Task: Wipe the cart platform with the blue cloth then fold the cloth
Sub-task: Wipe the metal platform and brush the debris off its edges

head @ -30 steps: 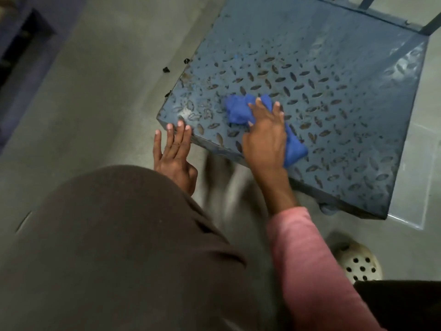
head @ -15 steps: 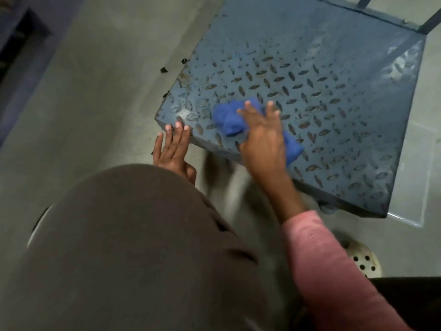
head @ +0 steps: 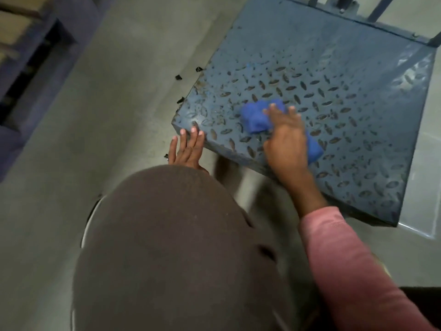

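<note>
The cart platform (head: pixel 334 75) is a grey-blue steel tread plate with rusty raised marks, filling the upper right. A bunched blue cloth (head: pixel 256 117) lies near its front left corner. My right hand (head: pixel 285 139) presses flat on the cloth, fingers spread, covering its middle; blue shows on both sides of the hand. My left hand (head: pixel 188 149) rests with fingers straight and apart against the platform's front left corner, holding nothing.
My knee in brown fabric (head: pixel 171 247) fills the lower centre, close to the platform's front edge. Small black bits (head: pixel 178 77) lie on the concrete floor by the left edge. Upright handle bars (head: pixel 379 8) rise at the far side. A blue rack (head: pixel 31 68) stands at left.
My right hand has slid the cloth a little to the left and back along the platform's front area. My left hand stays at the corner.
</note>
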The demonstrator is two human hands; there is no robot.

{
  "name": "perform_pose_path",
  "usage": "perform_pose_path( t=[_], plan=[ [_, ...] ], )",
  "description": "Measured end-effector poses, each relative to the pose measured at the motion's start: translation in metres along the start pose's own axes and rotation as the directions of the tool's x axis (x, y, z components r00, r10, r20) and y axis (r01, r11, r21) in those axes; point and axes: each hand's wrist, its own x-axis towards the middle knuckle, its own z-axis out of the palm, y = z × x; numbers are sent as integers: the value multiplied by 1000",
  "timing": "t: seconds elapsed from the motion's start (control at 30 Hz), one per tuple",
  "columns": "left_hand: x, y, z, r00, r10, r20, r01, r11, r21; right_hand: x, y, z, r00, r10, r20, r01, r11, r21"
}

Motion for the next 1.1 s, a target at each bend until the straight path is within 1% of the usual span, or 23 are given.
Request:
perform_pose_path(
  t=[0.03,0.07,0.1,0.17,0.2,0.23,0.3,0.33,0.37,0.4,0.43,0.47,0.53,0.57,0.6,0.63,0.7,0.73,0.77,0.83,0.93,1.0,1.1],
  plan=[
    [-3,-1,2,1000,-9,-3,9,1000,-7,4,-3,-2,997,77,-21,-78,997,-7],
    [-3,4,0,999,-42,1,42,999,-7,3,-15,1,998,64,-27,-65,998,-10],
    [-6,5,5,999,-51,7,51,999,-3,-5,-32,10,999,-39,21,38,999,15],
    [-5,1,6,999,-31,14,30,999,18,-13,-53,23,956,-263,130,252,963,94],
    [-5,-1,1,999,-33,41,31,999,31,1,-51,22,945,-298,133,288,953,90],
    [-6,-7,1,998,-28,52,26,999,37,25,-43,16,963,-251,100,244,967,76],
    [-2,-7,-7,998,-34,61,33,999,17,58,-37,9,994,-99,54,96,994,47],
    [2,-7,-10,997,-55,60,55,998,14,61,-44,11,990,-136,36,135,990,49],
    [1,-8,-8,997,-70,42,69,997,21,50,-57,17,965,-252,73,249,968,40],
    [3,-9,-11,996,-76,51,75,997,24,37,-60,25,915,-381,135,379,924,42],
    [4,-14,-11,997,-70,42,69,997,25,33,-56,27,867,-462,187,462,886,50],
    [5,-18,-14,995,-82,59,80,996,27,37,-47,25,869,-453,199,450,891,66],
    [4,-22,-19,991,-124,56,123,992,11,63,-28,18,958,-263,117,258,965,52],
    [5,-21,-20,989,-144,38,144,990,-7,67,-31,14,977,-192,89,189,981,36],
    [7,-18,-21,985,-167,38,168,985,-29,65,-40,17,977,-203,73,201,979,23],
    [8,-17,-18,985,-170,16,170,984,-46,54,-53,21,955,-282,96,281,959,27],
    [8,-16,-12,989,-145,3,144,987,-67,27,-68,31,860,-474,188,459,880,119],
    [7,-15,-11,990,-142,5,142,987,-73,23,-67,33,818,-536,210,509,844,170],
    [5,-15,-9,989,-145,-16,144,987,-75,26,-63,31,804,-553,220,517,832,202],
    [4,-13,-10,985,-172,6,172,982,-74,48,-59,34,817,-537,208,497,841,214],
    [4,-9,-13,986,-154,64,158,986,-54,82,-81,45,885,-441,148,404,887,222],
    [3,-13,-17,992,-96,86,98,995,-25,104,-98,51,916,-379,132,348,914,206],
    [6,-23,-23,993,36,115,-33,999,-24,120,-108,51,908,-385,165,356,917,179]
  ],
)
